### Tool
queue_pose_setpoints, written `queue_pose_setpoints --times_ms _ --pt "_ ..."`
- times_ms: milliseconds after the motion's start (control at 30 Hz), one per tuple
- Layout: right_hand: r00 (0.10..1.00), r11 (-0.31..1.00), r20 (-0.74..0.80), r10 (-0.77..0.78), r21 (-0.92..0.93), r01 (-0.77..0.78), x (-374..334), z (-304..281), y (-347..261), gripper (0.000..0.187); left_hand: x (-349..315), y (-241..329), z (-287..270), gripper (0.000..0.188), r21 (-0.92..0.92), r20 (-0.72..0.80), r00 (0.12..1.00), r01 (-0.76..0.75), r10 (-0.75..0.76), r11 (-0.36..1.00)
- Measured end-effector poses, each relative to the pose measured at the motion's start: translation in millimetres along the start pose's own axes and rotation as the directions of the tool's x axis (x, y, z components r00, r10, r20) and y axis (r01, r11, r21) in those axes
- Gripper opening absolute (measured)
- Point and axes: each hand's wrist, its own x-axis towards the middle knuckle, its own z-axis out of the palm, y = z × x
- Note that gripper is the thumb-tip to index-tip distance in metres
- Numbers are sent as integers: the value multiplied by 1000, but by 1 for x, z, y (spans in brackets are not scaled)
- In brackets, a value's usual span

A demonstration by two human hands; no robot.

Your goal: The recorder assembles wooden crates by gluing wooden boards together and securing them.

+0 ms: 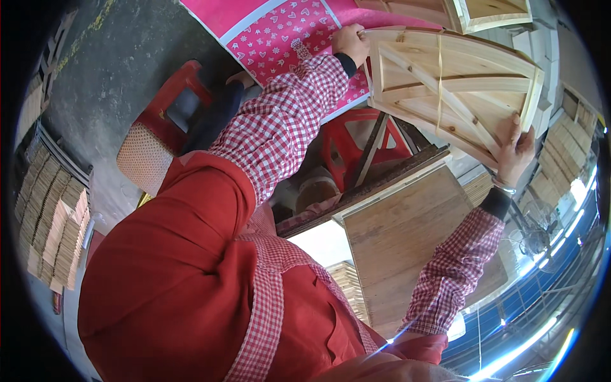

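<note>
A pale wooden panel (474, 67) with a slatted frame and a diagonal brace is held up between both my hands. A thin yellowish band (440, 89) runs across its middle. My left hand (351, 46) is closed on the panel's upper left corner, over the pink printed sheet (280, 38). Along the lower right edge my right hand (517, 151) grips the panel, with the thumb lying on the near face. The fingers behind the wood are partly hidden. Checked red-and-white sleeves cover both arms.
Another wooden frame (493, 13) lies beyond the panel. A brown board-topped table (407, 223) stands at my right, with a red plastic stool (363, 146) behind it. At left are a red chair (168, 102) and stacked wooden strips (54, 216). More stacked wood (566, 153) is at far right.
</note>
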Motion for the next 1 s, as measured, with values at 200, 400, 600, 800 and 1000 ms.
queue_pose_setpoints --times_ms 200,400,600,800,1000 --pt "1000 999 -6 -9 -30 9 -3 -3 -1 33 -10 7 -7 32 37 73 996 44 -46 998" --pt "1000 1000 1 1 -15 -1 -2 -6 1 32 -23 8 -9 35 -671 360 893 448 -269 591" --pt "1000 1000 11 19 0 -19 -5 -15 -7 31 -26 14 -8 33 -816 439 872 488 -217 309" --pt "1000 1000 0 -4 -14 4 -4 -19 -21 31 -13 14 -10 30 -778 446 849 525 -285 346" --pt "1000 1000 -2 0 -13 0 -10 -20 -17 30 -7 23 -13 46 -666 531 743 663 -408 341"
